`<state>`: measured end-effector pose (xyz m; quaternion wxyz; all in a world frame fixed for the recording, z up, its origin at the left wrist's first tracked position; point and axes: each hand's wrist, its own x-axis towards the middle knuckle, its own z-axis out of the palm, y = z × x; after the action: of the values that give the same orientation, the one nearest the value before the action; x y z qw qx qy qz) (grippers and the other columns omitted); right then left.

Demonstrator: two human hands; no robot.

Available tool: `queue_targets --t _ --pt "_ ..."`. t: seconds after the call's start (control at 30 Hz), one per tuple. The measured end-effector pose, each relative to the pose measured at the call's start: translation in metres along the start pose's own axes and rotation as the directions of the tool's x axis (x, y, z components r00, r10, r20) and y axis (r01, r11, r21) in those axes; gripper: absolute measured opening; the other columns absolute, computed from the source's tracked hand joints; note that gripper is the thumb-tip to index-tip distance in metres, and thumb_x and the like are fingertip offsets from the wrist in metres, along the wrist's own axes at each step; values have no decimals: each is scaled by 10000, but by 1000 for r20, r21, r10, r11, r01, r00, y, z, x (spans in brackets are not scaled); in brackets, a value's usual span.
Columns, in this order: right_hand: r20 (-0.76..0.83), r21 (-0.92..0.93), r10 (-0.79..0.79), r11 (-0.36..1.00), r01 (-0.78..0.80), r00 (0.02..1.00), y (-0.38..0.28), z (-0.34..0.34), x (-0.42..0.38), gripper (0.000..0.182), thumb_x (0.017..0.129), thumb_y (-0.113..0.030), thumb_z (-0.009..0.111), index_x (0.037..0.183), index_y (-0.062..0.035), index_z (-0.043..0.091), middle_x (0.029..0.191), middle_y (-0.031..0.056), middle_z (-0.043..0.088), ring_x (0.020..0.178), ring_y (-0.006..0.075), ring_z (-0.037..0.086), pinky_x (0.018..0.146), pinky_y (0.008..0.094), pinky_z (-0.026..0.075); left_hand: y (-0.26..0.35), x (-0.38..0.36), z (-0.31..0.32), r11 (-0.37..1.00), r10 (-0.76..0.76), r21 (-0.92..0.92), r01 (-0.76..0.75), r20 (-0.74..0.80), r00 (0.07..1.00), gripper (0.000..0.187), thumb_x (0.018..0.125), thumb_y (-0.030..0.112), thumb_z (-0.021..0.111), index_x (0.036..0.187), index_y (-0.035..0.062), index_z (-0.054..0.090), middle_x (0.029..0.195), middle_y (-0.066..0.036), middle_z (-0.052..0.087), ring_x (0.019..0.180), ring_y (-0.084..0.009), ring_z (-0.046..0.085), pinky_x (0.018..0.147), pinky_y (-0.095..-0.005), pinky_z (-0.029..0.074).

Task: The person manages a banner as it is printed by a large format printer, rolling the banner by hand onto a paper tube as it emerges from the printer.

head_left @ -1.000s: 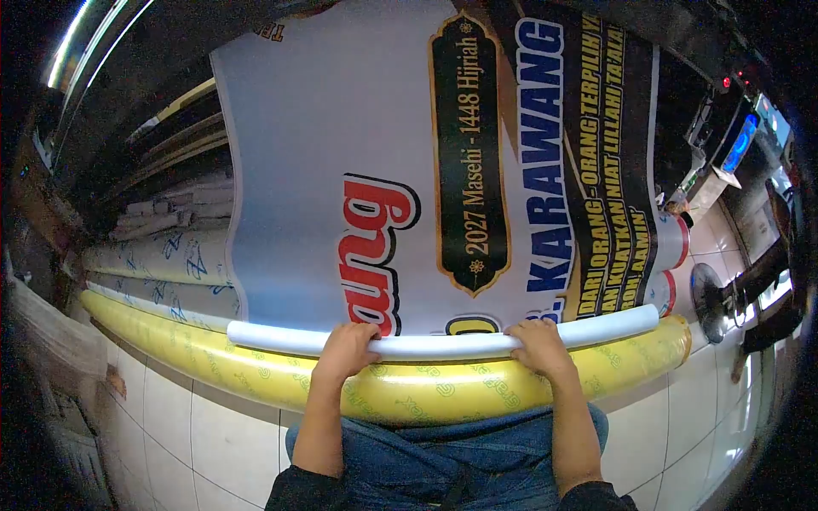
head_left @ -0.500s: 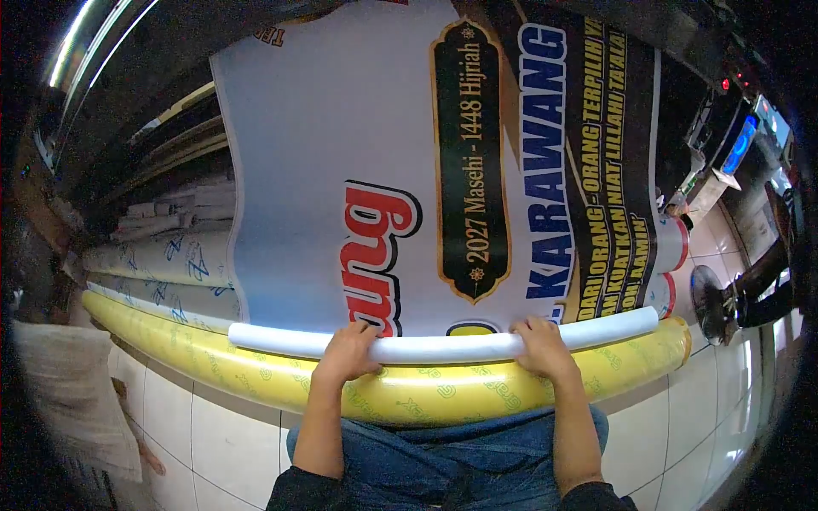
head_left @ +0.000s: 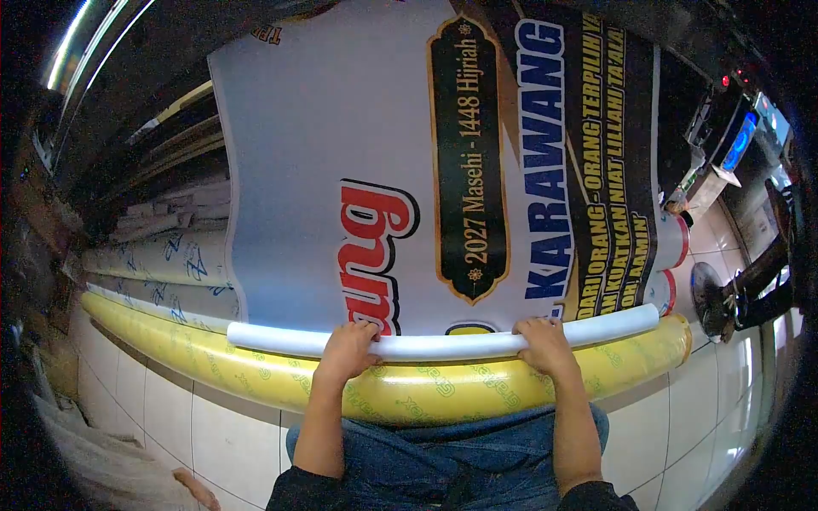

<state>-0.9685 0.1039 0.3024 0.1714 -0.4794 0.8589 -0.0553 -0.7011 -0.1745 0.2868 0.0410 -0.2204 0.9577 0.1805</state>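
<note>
On white roll (head_left: 443,343), both hands' fingers (head_left: 362,328) curl closed.

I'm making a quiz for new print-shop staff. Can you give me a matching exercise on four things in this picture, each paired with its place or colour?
Things:
1. left hand
2. right hand
3. white roll
4. yellow roll

Descriptions:
A. lies nearest the person's lap, printed with green lettering
B. the rolled-up near edge of the printed banner
C. grips the roll below the red lettering
D. grips the roll below the blue KARAWANG lettering

Pairs: 1-C, 2-D, 3-B, 4-A
</note>
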Motion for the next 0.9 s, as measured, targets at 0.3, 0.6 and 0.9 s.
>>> queue_targets --t 0.3,0.6,0.9 --pt "166 -10 63 998 -62 984 6 -9 11 422 859 -104 665 1276 -146 624 1286 76 650 1241 300 545 1125 549 310 -12 9 0 997 4 -78 2 74 997 340 774 191 763 1059 45 651 1011 -190 711 966 -388 675 878 -482 520" --pt "-32 -47 10 999 -11 999 6 3 5 438 793 -69 645 1224 -112 580 1180 141 582 1212 346 519 1054 507 367 4 0 -5 1000 -13 -12 13 30 999 575 643 187 868 1148 129 600 1161 -127 612 1124 -344 587 946 -464 486" --pt "-137 -111 -2 994 -13 991 7 6 6 318 767 -12 622 1059 -132 578 1070 83 614 1107 320 576 1024 552 371 8 5 -8 994 -67 88 62 53 996 552 635 177 880 1102 141 587 1075 -77 604 1075 -307 590 895 -445 481"
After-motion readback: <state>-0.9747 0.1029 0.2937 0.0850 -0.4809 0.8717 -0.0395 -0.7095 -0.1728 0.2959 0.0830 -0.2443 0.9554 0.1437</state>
